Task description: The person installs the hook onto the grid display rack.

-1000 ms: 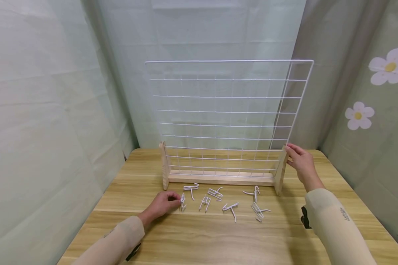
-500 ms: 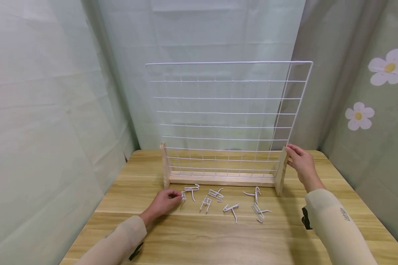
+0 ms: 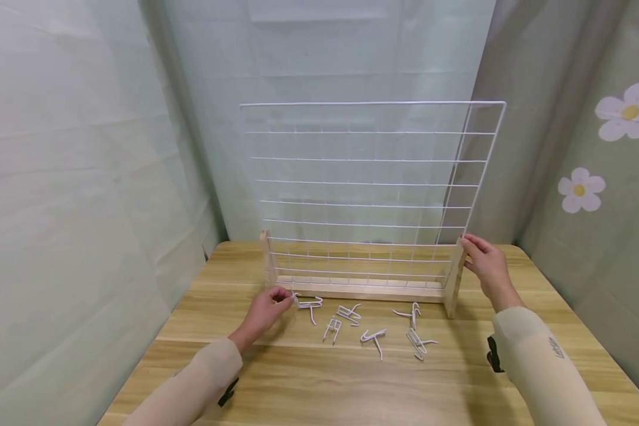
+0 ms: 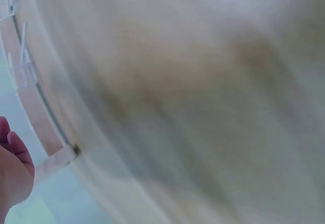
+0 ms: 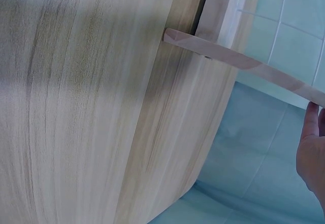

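A white wire grid rack [image 3: 370,184] stands upright in a wooden base [image 3: 362,290]. At the rack's lower left, my left hand [image 3: 265,310] pinches a white wire hook [image 3: 294,294], mostly hidden by the fingertips and overlapping another hook [image 3: 311,304] in the head view. My right hand [image 3: 488,269] holds the top of the right wooden upright [image 3: 454,278], where the grid's side wire meets it. The right wrist view shows the fingers [image 5: 310,120] against that upright. In the left wrist view my left hand [image 4: 16,170] is only partly visible.
Several more white hooks lie on the wooden table [image 3: 319,384] before the base, among them a two-pronged one [image 3: 333,328] and one at the right [image 3: 418,343]. Pale curtains [image 3: 101,177] hang on the left, behind and on the right.
My left hand has lifted its hook off the tabletop and moved it forward toward the rack's lower left. The right hand keeps its hold on the upright.
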The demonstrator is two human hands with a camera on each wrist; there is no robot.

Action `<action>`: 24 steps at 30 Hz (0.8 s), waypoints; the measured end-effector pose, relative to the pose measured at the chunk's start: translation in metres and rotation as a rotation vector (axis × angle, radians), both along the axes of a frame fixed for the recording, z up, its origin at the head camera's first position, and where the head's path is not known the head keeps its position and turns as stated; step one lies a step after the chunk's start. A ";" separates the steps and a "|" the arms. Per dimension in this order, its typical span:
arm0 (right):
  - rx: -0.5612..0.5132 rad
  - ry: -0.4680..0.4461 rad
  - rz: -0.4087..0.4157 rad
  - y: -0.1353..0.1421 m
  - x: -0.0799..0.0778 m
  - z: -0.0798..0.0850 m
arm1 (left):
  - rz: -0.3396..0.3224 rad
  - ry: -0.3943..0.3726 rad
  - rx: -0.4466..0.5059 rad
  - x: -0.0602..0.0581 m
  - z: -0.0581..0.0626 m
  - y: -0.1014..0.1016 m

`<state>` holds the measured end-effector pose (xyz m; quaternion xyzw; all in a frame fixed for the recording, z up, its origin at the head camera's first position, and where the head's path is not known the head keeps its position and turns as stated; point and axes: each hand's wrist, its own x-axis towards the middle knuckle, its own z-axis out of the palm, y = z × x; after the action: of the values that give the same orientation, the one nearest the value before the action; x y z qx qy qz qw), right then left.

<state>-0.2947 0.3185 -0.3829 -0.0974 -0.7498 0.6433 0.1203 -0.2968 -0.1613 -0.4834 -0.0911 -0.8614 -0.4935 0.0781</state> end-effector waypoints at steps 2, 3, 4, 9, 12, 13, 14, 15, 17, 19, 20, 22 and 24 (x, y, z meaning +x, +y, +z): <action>0.007 0.000 -0.001 0.000 0.000 -0.001 | 0.018 0.016 0.016 -0.002 0.005 0.003; 0.008 0.001 -0.002 0.001 0.000 -0.001 | 0.029 0.024 0.024 -0.002 0.008 0.004; 0.007 0.004 -0.002 0.000 0.000 -0.001 | 0.039 0.034 0.030 -0.003 0.010 0.006; 0.007 0.016 -0.002 -0.001 0.002 -0.001 | 0.102 0.102 0.054 -0.009 0.025 0.012; 0.005 0.030 0.000 -0.001 0.003 -0.001 | 0.144 0.150 0.074 -0.013 0.035 0.016; 0.001 0.033 0.000 -0.001 0.003 -0.001 | 0.159 0.159 0.083 -0.015 0.038 0.017; 0.001 0.037 0.001 -0.001 0.003 -0.001 | 0.174 0.168 0.090 -0.016 0.042 0.018; 0.000 0.038 0.001 0.000 0.003 -0.002 | 0.187 0.177 0.098 -0.018 0.045 0.018; 0.008 0.033 0.000 0.000 0.003 -0.002 | 0.210 0.191 0.111 -0.020 0.053 0.020; 0.019 0.022 0.000 0.000 0.003 -0.002 | 0.237 0.198 0.116 -0.022 0.060 0.021; 0.024 0.018 0.002 0.000 0.002 -0.002 | 0.247 0.201 0.120 -0.023 0.063 0.022; 0.028 0.011 0.005 0.000 0.002 -0.003 | 0.270 0.206 0.125 -0.025 0.069 0.024; 0.022 0.009 0.007 0.000 0.002 -0.003 | 0.293 0.213 0.128 -0.028 0.075 0.025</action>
<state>-0.2927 0.3188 -0.3856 -0.0906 -0.7565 0.6360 0.1224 -0.3247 -0.1361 -0.4083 -0.0112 -0.8192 -0.5181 0.2457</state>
